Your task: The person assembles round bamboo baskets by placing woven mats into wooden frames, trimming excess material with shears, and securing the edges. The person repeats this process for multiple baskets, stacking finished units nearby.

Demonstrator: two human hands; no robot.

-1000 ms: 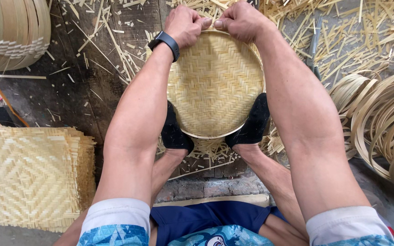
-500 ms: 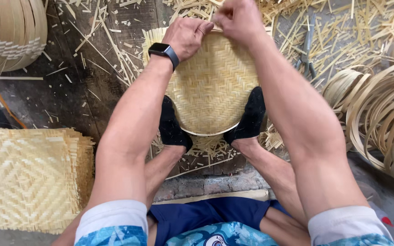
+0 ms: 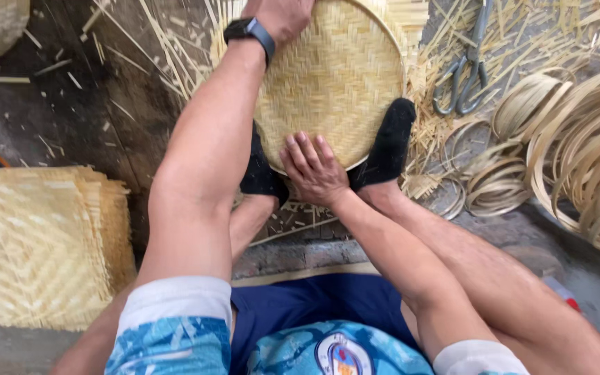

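Right hand now down from the far rim onto the near edge of the round woven bamboo tray, fingers spread flat, left hand pressing far rim, its fingers hidden, tray wedged between black-socked feet on the floor, scissors right.

Pale yellow woven tray; black socks; black wristwatch; blue shorts.

Off to the left lies a stack of woven bamboo mats. Over on the right, metal shears rest among scattered bamboo slivers, with coiled bamboo hoops piled just beside them.
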